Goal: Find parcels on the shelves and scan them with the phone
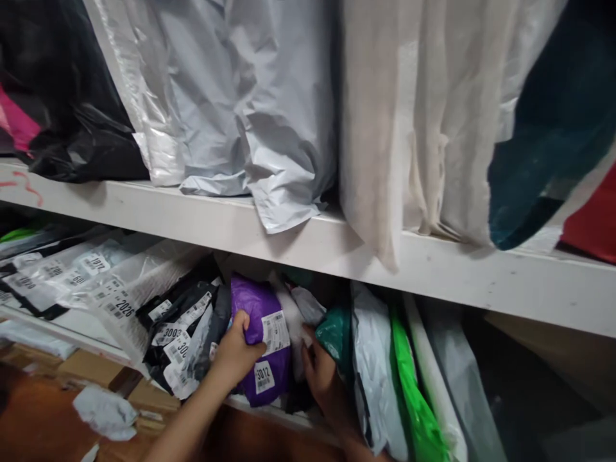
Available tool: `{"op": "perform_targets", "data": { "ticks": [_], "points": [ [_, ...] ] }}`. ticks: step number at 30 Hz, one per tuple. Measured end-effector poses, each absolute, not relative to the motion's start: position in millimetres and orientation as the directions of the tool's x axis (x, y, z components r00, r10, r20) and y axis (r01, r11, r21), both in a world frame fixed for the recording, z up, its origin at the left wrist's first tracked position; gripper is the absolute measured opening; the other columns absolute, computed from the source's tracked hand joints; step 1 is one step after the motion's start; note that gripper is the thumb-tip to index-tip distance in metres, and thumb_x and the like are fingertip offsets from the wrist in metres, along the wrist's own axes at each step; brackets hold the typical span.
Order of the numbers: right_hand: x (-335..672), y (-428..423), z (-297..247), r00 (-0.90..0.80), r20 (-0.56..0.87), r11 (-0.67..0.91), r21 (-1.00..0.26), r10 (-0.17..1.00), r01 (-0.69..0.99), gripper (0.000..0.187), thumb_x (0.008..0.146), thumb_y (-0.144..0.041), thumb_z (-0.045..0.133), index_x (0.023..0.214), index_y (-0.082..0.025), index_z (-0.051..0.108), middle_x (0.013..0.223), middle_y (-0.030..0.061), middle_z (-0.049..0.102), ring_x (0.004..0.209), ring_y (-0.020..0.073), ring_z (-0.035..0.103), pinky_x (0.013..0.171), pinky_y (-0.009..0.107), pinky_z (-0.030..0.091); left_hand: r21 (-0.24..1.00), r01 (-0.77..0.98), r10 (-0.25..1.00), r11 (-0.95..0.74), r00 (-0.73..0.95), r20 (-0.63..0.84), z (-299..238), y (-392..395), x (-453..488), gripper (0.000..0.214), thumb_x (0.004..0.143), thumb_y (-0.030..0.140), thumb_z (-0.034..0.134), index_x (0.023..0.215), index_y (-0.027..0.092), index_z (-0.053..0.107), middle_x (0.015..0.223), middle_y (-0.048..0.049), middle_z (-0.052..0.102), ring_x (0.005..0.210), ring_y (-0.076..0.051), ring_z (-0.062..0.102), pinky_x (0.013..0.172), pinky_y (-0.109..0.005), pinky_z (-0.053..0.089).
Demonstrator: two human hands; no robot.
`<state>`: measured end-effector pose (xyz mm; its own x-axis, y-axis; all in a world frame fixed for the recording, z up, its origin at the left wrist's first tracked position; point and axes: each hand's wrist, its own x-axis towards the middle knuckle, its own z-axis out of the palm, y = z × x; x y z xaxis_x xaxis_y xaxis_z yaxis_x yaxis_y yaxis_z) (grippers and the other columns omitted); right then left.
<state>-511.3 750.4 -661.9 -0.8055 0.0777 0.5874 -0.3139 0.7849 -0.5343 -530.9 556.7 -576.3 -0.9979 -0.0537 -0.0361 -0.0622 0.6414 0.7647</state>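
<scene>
A purple mailer bag [257, 308] with white labels, one reading 3012, stands on the lower shelf among other parcels. My left hand [235, 353] grips its left side, thumb up over the front. My right hand [318, 375] is pushed in at its right side, fingers tucked between the purple bag and a dark green parcel [334, 333], so I cannot see what the fingers hold. Black bags with numbered labels [180, 330] lean just left of the purple one.
A white shelf board [433, 269] runs across above the hands, loaded with grey [260, 115], beige, black and teal bags. Right of the hands stand white and bright green [409, 398] mailers. Clear labelled packets [96, 282] lie at left. Crumpled paper lies on the brown floor [103, 410].
</scene>
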Motion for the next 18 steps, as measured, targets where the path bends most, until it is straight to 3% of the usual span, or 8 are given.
{"op": "perform_targets", "data": {
  "ticks": [3,5,8,13,16,18],
  "points": [
    [-509.7,746.4,-655.2,-0.828,0.559,0.744,-0.533,-0.047,-0.402,0.039,0.090,-0.029,0.039,0.119,-0.015,0.061,0.067,0.0035,0.064,0.059,0.0179,0.061,0.067,0.031,0.054,0.619,-0.045,-0.018,0.784,-0.999,-0.049,-571.5,554.6,-540.9,0.028,0.070,0.013,0.056,0.084,0.024,0.035,0.071,0.0046,0.055,0.070,-0.014,0.059,0.063,-0.022,0.041],
    [-509.4,733.8,-649.9,-0.789,0.588,0.709,-0.480,-0.177,-0.516,0.036,0.085,-0.020,0.041,0.113,-0.017,0.063,0.065,0.0009,0.062,0.061,0.0167,0.061,0.077,0.034,0.054,0.461,-0.051,-0.006,0.886,-0.995,-0.100,-561.1,555.3,-552.8,0.033,0.071,0.009,0.052,0.100,0.021,0.042,0.085,-0.0050,0.065,0.082,-0.020,0.065,0.068,-0.025,0.043],
    [-512.3,707.8,-647.2,-0.716,0.625,0.635,-0.424,-0.310,-0.646,0.035,0.073,-0.013,0.044,0.100,-0.022,0.065,0.064,-0.0019,0.062,0.067,0.0161,0.061,0.101,0.045,0.042,0.229,-0.051,-0.015,0.972,-0.988,-0.156,-548.5,558.0,-567.9,0.050,0.073,0.004,0.047,0.121,0.013,0.039,0.105,-0.0192,0.066,0.099,-0.025,0.065,0.076,-0.029,0.046],
    [-517.1,681.7,-647.6,-0.740,0.578,0.652,-0.421,-0.344,-0.631,0.043,0.067,-0.010,0.046,0.105,-0.022,0.062,0.069,-0.0016,0.063,0.070,0.0167,0.060,0.106,0.047,0.037,0.145,-0.016,0.017,0.989,-0.974,-0.224,-535.0,559.9,-573.3,0.053,0.069,0.011,0.056,0.121,0.012,0.046,0.107,-0.0203,0.066,0.103,-0.030,0.063,0.080,-0.034,0.048],
    [-508.6,688.0,-636.9,-0.740,0.541,0.687,-0.358,-0.400,-0.632,0.055,0.067,-0.009,0.047,0.121,-0.019,0.056,0.083,0.0033,0.066,0.085,0.0199,0.060,0.107,0.050,0.036,0.088,0.015,0.018,0.996,-0.999,-0.035,-526.7,569.1,-560.3,0.055,0.073,0.024,0.058,0.124,0.009,0.047,0.127,-0.0267,0.051,0.122,-0.039,0.047,0.093,-0.048,0.042],
    [-493.7,701.6,-630.8,-0.697,0.566,0.668,-0.313,-0.439,-0.675,0.058,0.070,-0.010,0.047,0.127,-0.016,0.051,0.097,0.0082,0.067,0.098,0.0221,0.059,0.107,0.051,0.036,0.130,0.162,0.146,0.978,-0.981,0.125,-525.4,580.6,-547.2,0.049,0.078,0.032,0.052,0.122,0.009,0.050,0.127,-0.0244,0.050,0.122,-0.037,0.045,0.098,-0.047,0.038]
  ]
}}
